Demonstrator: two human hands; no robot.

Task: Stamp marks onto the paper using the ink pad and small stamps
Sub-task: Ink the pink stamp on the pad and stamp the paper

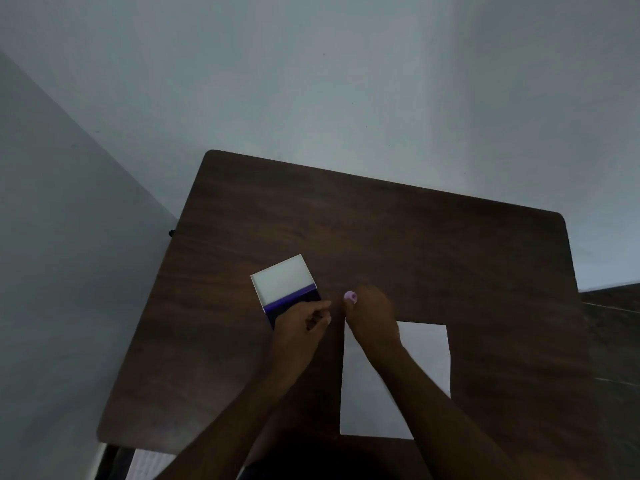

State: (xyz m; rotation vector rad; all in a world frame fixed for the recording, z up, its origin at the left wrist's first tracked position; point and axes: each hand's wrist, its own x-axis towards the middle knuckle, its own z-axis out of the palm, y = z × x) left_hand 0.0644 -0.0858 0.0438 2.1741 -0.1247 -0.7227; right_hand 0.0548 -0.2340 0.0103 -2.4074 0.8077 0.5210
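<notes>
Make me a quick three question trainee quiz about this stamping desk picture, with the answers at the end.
1. True or false: the white sheet of paper already carries stamped marks.
2. Which hand holds the small lilac round stamp? A) left B) right C) neither
3. Fill in: the open white-lidded purple ink pad lies to the ____ of the paper on the dark wooden table.

Key
1. False; the visible part is blank.
2. B; the right hand has it at its fingers, while the left hand rests at the ink pad's near edge.
3. Left.
</notes>
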